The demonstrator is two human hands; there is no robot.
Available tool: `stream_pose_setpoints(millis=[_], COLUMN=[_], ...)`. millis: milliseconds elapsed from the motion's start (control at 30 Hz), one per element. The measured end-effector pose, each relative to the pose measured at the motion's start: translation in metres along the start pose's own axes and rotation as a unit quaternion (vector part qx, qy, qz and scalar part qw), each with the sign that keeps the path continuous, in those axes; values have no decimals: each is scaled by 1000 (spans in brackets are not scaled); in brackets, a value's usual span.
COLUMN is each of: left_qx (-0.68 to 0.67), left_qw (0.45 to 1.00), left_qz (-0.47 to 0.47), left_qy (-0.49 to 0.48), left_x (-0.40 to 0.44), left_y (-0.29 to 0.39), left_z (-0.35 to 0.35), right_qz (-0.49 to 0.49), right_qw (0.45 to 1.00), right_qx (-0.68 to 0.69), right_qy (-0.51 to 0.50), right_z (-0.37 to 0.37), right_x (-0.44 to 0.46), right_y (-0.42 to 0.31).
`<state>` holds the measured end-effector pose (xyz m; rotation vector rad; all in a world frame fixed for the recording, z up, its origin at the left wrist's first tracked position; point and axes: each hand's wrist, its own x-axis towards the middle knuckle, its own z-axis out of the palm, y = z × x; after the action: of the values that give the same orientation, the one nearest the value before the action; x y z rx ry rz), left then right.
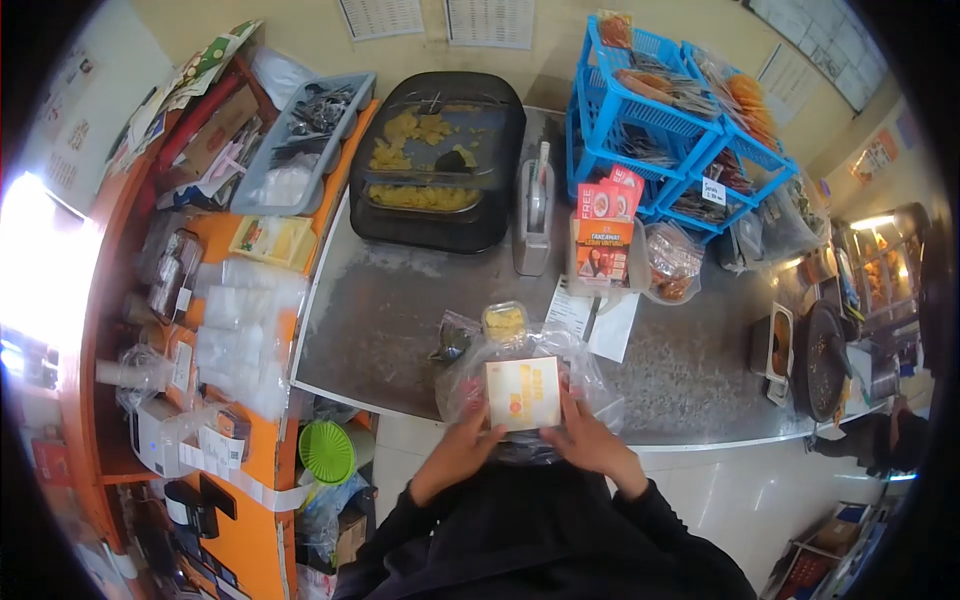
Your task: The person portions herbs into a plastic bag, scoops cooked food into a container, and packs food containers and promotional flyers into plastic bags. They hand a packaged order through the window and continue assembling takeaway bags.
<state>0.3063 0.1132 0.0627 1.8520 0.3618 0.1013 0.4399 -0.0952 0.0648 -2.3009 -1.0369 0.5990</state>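
Near the table's front edge, my left hand (463, 446) and my right hand (588, 432) hold a pale square box (523, 393) with orange print between them, one at each side. The box is over a clear plastic bag (592, 385) spread on the metal table (680, 390). Just beyond the box is a small clear tub (505, 321) with yellow food in it. A small bag with dark contents (454, 337) lies to the left of the tub.
Behind stand a black tray (437, 227) of yellow food, a metal dispenser (535, 215), blue baskets (650, 130) with packets, and a container with orange leaflets (603, 250). Papers (612, 327) lie before them. An orange shelf (262, 455) is left; a person (880, 438) is far right.
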Motion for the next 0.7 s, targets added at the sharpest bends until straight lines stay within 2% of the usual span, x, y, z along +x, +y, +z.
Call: stream_pose_setpoints(millis=[33, 67, 133, 167, 200, 233, 267, 300, 367, 467, 533, 600, 633, 700], left_qx=[-101, -201, -98, -2, 94, 127, 159, 219, 338, 188, 94, 11, -14, -65], left_qw=[992, 967, 980, 983, 969, 966, 962, 952, 921, 963, 958, 939, 930, 908], left_qz=[-75, -149, -106, -25, 57, 34, 14, 16, 21, 16, 53, 93, 83, 65], left_qy=[-19, -38, 139, 182, 222, 221, 220, 212, 193, 193, 267, 331, 357, 409], left_x=[0, 6, 36, 57, 81, 107, 126, 133, 141, 142, 135, 128, 123, 105], left_y=[19, 30, 39, 21, -16, -59, -91, -99, -106, -117, -113, -98, -84, -8], left_z=[-23, -41, -64, -73, -78, -76, -72, -68, -58, -52, -56, -67, -71, -83], right_qz=[15, 33, 72, -47, -90, -131, -119, -107, -155, -137, -95, -48, -24, -16], right_qw=[999, 997, 983, 995, 991, 985, 990, 993, 981, 980, 984, 995, 996, 993], right_qx=[-28, 8, 82, 91, 85, 79, 32, -15, -117, -96, -34, 42, 79, 100], right_qy=[-36, -72, -146, 8, 44, 82, 61, 42, -26, -111, -144, -75, -39, 68], right_z=[-22, -52, -110, -111, -112, -108, -93, -68, -2, 17, 13, 6, -1, -13], right_x=[-7, -4, 25, 41, 69, 101, 137, 171, 234, 253, 251, 240, 237, 235], right_y=[-16, -38, -76, -77, -74, -65, -48, -21, 50, 65, 61, 57, 55, 53])
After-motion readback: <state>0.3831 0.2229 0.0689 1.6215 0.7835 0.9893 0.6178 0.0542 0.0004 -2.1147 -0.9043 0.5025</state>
